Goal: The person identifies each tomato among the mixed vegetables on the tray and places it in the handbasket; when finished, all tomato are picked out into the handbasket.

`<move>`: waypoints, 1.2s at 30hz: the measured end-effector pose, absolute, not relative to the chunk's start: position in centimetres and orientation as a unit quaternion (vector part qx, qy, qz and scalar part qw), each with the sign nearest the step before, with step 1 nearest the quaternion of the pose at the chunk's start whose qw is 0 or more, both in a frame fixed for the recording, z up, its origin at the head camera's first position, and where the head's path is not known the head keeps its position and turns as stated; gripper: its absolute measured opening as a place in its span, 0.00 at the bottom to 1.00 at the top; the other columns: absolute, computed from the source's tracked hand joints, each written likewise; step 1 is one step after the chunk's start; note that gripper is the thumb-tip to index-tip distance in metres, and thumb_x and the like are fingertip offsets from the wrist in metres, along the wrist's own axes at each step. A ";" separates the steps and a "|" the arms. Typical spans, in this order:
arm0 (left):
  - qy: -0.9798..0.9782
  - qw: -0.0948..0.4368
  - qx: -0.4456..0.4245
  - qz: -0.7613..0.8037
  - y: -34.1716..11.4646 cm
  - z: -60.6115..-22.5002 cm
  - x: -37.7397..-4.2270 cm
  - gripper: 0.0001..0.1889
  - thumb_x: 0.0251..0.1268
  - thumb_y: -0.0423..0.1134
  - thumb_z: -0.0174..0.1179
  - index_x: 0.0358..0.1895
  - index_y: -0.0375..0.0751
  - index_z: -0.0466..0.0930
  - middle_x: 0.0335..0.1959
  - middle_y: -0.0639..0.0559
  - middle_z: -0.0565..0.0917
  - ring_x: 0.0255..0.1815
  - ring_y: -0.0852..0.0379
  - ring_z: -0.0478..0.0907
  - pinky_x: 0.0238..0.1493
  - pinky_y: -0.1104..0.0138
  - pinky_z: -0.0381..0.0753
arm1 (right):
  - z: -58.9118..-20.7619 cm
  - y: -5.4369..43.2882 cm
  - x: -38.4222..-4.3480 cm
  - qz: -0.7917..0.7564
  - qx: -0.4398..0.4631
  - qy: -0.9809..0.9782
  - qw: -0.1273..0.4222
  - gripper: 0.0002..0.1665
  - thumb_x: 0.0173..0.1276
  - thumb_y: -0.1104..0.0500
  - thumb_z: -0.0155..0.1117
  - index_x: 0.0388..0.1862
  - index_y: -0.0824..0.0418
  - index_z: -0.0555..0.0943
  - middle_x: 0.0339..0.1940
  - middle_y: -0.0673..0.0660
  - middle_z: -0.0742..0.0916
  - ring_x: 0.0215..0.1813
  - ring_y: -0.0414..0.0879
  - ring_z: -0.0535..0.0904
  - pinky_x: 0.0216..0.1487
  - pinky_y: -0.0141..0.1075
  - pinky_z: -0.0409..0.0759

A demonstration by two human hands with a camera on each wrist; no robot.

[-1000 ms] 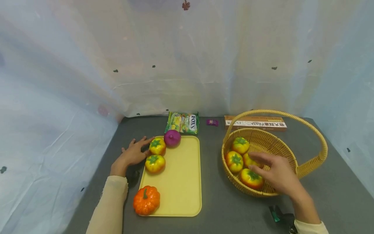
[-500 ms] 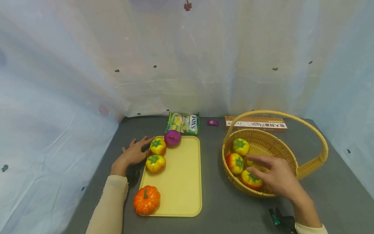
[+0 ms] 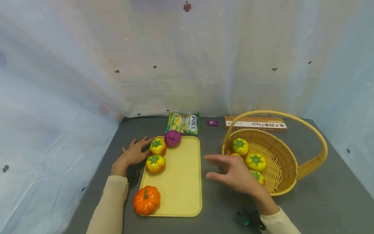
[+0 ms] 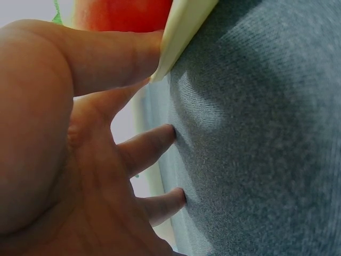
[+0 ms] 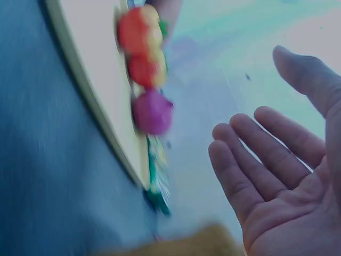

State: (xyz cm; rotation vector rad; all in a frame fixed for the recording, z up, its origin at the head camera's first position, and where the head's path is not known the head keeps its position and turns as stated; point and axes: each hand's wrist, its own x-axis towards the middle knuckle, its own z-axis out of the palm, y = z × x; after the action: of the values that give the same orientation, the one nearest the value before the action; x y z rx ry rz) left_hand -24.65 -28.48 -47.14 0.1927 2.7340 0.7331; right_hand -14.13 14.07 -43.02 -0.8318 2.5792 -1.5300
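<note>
My left hand rests at the far left of the yellow tray, its fingers spread. In the left wrist view its thumb touches the tray's rim and two fingertips meet the grey cloth. Beside it on the tray sit two yellow-orange toy persimmons, a purple onion and, at the near left corner, an orange pumpkin. My right hand is between the tray and the wicker basket, fingers extended and holding nothing. Several persimmons lie in the basket, some partly hidden behind this hand.
Behind the tray lies a green FOX'S packet. A small purple wrapped sweet and a long pasta box lie along the back. The basket's tall handle arches over it. Pale curtains surround the table.
My right hand has moved left, out from over the basket toward the tray, uncovering a persimmon in the basket. My left hand has stayed in place.
</note>
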 end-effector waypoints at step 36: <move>0.955 0.150 0.071 0.246 -28.6 -46.9 -24.4 0.34 0.86 0.51 0.59 0.89 0.56 0.62 0.91 0.35 0.50 0.88 0.16 0.34 0.68 0.10 0.28 | -46.5 -2.6 -20.6 -0.451 -0.339 0.816 0.126 0.29 0.68 0.55 0.83 0.68 0.55 0.88 0.65 0.51 0.91 0.61 0.43 0.90 0.65 0.36 0.88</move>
State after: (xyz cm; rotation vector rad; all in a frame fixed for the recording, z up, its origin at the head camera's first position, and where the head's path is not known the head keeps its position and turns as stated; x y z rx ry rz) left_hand -24.43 -28.62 -46.92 0.2042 2.7436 0.7079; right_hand -20.62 -2.59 -46.51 -0.9874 2.3760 -1.3120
